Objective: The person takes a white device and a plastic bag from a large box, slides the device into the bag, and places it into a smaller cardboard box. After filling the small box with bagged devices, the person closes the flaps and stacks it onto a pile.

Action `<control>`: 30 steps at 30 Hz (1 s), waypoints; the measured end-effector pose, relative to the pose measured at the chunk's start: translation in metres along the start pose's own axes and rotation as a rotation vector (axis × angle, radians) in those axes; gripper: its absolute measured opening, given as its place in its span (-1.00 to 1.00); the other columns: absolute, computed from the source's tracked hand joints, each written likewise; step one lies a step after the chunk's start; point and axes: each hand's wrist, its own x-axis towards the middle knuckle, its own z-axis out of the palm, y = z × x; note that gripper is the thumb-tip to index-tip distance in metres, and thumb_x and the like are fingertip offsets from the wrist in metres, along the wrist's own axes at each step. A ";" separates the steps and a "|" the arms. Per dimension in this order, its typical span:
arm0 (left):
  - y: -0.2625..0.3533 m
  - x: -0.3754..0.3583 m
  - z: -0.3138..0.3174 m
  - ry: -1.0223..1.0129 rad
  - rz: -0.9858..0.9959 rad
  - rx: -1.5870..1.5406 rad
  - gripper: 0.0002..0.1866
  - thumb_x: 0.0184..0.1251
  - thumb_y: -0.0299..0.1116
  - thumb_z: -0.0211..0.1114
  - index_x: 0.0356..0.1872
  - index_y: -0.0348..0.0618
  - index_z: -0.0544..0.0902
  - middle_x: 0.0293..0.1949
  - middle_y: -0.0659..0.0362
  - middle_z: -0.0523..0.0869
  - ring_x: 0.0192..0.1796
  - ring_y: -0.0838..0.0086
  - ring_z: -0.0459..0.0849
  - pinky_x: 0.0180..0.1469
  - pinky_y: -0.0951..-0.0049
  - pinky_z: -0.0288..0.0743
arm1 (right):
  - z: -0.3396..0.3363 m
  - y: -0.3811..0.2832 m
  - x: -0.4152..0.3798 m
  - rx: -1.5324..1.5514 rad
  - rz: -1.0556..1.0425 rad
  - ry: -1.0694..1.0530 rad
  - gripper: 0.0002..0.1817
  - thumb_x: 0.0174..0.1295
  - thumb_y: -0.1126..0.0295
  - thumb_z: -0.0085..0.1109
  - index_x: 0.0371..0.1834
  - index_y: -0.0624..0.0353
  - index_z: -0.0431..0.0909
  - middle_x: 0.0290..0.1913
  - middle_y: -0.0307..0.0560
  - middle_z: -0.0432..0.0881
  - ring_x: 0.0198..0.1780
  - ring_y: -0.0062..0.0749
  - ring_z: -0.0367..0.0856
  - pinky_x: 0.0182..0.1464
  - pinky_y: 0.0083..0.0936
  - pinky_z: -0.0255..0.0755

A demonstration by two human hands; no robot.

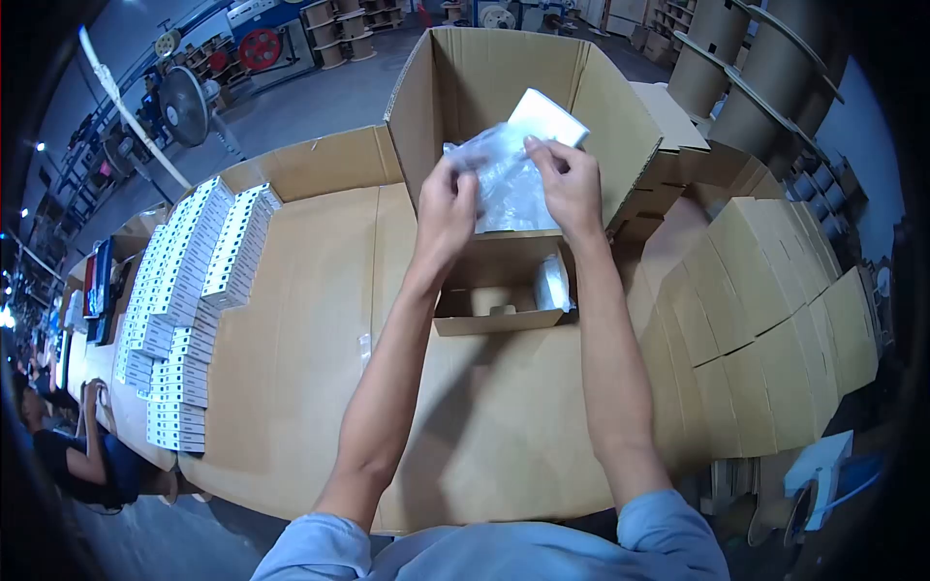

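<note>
Both my hands are raised over the work surface, in front of a large open cardboard box [504, 73]. A clear, crinkled plastic bag [511, 198] stretches between them. My left hand [448, 205] is closed on the bag's left side. With thumb and fingers pinched, my right hand [572, 184] grips a small white box [548, 118] at its lower edge, where the bag overlaps it. Just below my hands sits a small open carton [499, 322], with a plastic-wrapped item [553, 284] standing at its right end.
White boxes [179, 266] are stacked in rows on the left of the cardboard-covered table [291, 387]. Flat cardboard pieces [756, 300] fan out at the right. A person [82, 450] sits at the far left. Large spools [765, 77] and a fan [184, 105] stand behind.
</note>
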 end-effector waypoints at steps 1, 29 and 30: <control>0.005 -0.022 -0.006 -0.035 0.027 0.003 -0.77 0.58 -0.42 0.05 0.04 -0.35 0.58 -0.24 0.24 0.63 -0.31 0.67 0.54 -0.29 0.56 0.46 | -0.004 -0.009 -0.013 0.100 0.047 0.016 -0.58 0.37 0.09 0.34 -0.26 0.34 0.73 -0.56 -0.13 0.51 -0.48 -0.53 0.41 -0.37 -0.43 0.32; -0.006 -0.258 -0.078 0.274 0.014 0.238 -0.67 0.30 -0.46 0.45 0.07 -0.21 0.65 0.00 0.11 0.58 -0.13 0.46 0.60 -0.09 0.35 0.52 | -0.004 -0.082 -0.337 0.197 0.501 -0.161 -0.66 0.46 0.19 0.28 -0.23 0.32 0.72 -0.23 -0.05 0.54 -0.23 -0.46 0.52 -0.20 -0.48 0.44; -0.005 -0.257 -0.085 0.236 0.175 0.413 -0.63 0.24 -0.48 0.48 0.08 -0.18 0.66 0.02 0.09 0.58 -0.09 0.41 0.61 -0.07 0.34 0.52 | -0.003 -0.081 -0.338 0.181 0.465 -0.147 -0.66 0.45 0.19 0.29 -0.25 0.32 0.72 -0.25 0.00 0.57 -0.25 -0.37 0.54 -0.18 -0.43 0.45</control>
